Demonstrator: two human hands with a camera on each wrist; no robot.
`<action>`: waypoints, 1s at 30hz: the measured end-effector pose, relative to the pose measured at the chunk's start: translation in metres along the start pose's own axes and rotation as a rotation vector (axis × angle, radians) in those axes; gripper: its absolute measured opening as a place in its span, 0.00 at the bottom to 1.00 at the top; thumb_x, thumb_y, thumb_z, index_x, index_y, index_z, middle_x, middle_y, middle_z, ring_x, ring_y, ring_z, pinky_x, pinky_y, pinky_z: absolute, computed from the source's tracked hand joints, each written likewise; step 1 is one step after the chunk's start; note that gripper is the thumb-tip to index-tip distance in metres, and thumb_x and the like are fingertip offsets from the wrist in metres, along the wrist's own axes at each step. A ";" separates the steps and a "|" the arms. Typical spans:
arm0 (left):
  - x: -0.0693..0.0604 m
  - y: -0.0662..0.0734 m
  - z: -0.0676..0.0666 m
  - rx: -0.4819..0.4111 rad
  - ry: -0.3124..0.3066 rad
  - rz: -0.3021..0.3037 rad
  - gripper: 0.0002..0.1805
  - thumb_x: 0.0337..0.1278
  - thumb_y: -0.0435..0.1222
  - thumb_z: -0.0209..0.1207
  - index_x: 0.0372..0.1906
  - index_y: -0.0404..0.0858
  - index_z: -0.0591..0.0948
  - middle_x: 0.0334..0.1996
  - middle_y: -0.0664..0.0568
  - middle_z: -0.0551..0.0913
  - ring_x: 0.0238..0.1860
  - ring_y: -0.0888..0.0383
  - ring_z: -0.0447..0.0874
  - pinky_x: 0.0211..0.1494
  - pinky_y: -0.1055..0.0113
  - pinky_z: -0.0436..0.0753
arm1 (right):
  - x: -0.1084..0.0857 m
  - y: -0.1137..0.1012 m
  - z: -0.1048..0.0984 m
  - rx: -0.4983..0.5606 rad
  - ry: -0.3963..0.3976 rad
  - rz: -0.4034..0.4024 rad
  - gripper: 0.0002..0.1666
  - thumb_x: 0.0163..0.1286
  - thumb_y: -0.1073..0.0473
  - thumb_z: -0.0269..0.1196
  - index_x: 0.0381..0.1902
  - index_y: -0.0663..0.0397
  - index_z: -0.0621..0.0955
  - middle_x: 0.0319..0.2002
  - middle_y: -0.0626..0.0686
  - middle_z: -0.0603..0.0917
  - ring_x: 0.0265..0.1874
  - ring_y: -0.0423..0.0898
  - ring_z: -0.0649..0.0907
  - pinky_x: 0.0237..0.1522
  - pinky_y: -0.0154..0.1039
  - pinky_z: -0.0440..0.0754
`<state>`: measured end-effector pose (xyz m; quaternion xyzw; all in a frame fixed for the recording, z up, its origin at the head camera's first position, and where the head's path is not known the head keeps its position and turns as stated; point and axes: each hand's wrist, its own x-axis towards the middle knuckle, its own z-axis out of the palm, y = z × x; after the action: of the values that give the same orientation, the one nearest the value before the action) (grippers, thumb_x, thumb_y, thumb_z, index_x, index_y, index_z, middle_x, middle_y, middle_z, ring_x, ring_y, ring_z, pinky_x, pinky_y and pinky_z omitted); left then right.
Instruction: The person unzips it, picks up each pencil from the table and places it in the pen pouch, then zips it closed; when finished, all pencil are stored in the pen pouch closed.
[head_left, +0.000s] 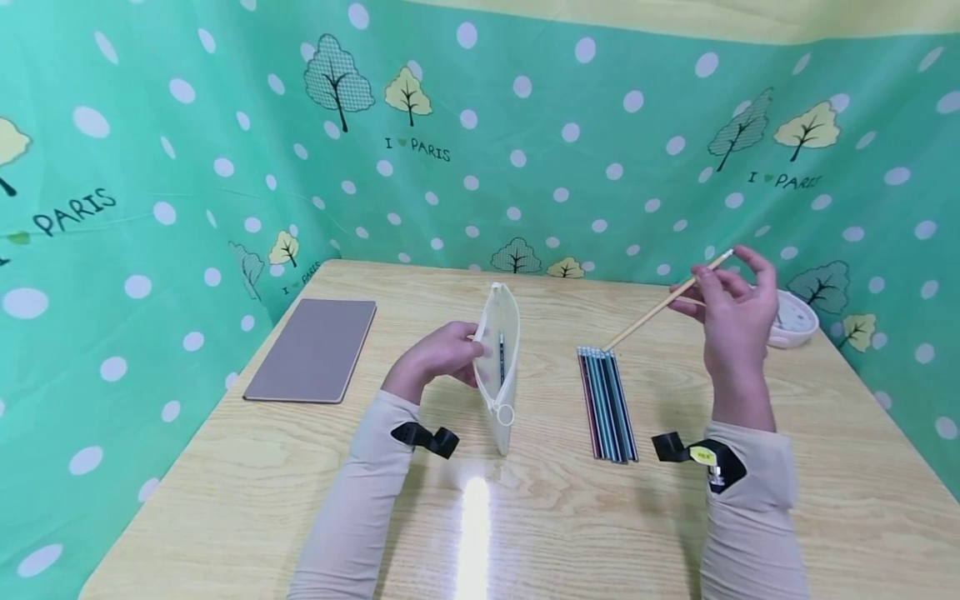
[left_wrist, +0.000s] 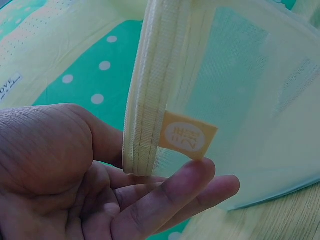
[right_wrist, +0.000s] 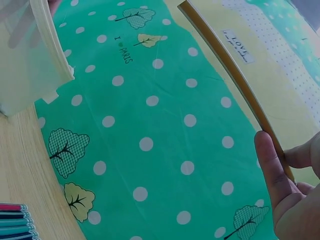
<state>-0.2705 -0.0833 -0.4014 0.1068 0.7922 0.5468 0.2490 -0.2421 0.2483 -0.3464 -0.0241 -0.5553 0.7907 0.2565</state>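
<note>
My left hand (head_left: 442, 350) holds a pale yellow mesh zipper pouch (head_left: 509, 400) by its side edge, the mouth gaping upward. Inside the pouch stands one dark pencil (head_left: 502, 358). In the left wrist view, the thumb goes behind the zipper band (left_wrist: 150, 90), and the fingers lie near a small orange label (left_wrist: 185, 136). My right hand (head_left: 738, 325) pinches a long tan pencil (head_left: 652, 314) near its upper end, slanted above the table. Under its lower end, a row of several dark and teal pencils (head_left: 607, 408) lies side by side, between pouch and right arm.
A grey-brown notebook (head_left: 311, 350) lies at the table's left. An oval white tray (head_left: 795, 333) stands at the right edge, partly behind the right hand. A green dotted curtain (head_left: 525, 192) encloses the wooden table (head_left: 225, 500) at the back and sides.
</note>
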 end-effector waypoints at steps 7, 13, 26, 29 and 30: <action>0.000 -0.001 -0.001 0.003 0.003 -0.006 0.24 0.74 0.29 0.49 0.69 0.21 0.68 0.53 0.25 0.83 0.40 0.40 0.91 0.45 0.58 0.92 | -0.005 0.006 0.016 0.016 0.019 0.000 0.30 0.73 0.72 0.61 0.69 0.51 0.67 0.38 0.55 0.81 0.27 0.48 0.89 0.31 0.37 0.91; 0.002 -0.002 -0.001 0.001 0.001 -0.002 0.25 0.74 0.30 0.49 0.70 0.22 0.68 0.53 0.24 0.82 0.42 0.38 0.91 0.46 0.57 0.92 | -0.019 0.020 0.040 -0.036 0.004 -0.019 0.32 0.74 0.73 0.59 0.71 0.53 0.65 0.44 0.58 0.81 0.30 0.46 0.89 0.35 0.38 0.91; 0.001 -0.002 0.001 0.002 0.007 -0.005 0.24 0.74 0.29 0.49 0.70 0.22 0.68 0.52 0.27 0.83 0.30 0.54 0.88 0.45 0.58 0.92 | -0.049 0.054 0.069 -0.166 -0.193 -0.100 0.36 0.73 0.77 0.55 0.74 0.55 0.59 0.48 0.54 0.80 0.35 0.46 0.90 0.40 0.40 0.92; 0.001 -0.001 0.001 0.007 0.012 -0.009 0.25 0.74 0.29 0.49 0.70 0.22 0.68 0.51 0.28 0.83 0.30 0.54 0.88 0.45 0.59 0.92 | -0.054 0.056 0.075 -0.175 -0.234 -0.122 0.38 0.71 0.80 0.55 0.74 0.57 0.59 0.48 0.55 0.80 0.33 0.43 0.90 0.38 0.39 0.92; 0.001 -0.001 0.001 0.006 0.014 -0.011 0.25 0.74 0.29 0.49 0.70 0.23 0.67 0.52 0.28 0.83 0.31 0.53 0.88 0.44 0.59 0.92 | -0.056 0.057 0.077 -0.178 -0.248 -0.129 0.39 0.70 0.81 0.55 0.74 0.57 0.59 0.48 0.55 0.80 0.32 0.42 0.90 0.38 0.39 0.92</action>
<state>-0.2709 -0.0827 -0.4023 0.0992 0.7962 0.5437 0.2461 -0.2403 0.1436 -0.3818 0.0866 -0.6509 0.7173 0.2330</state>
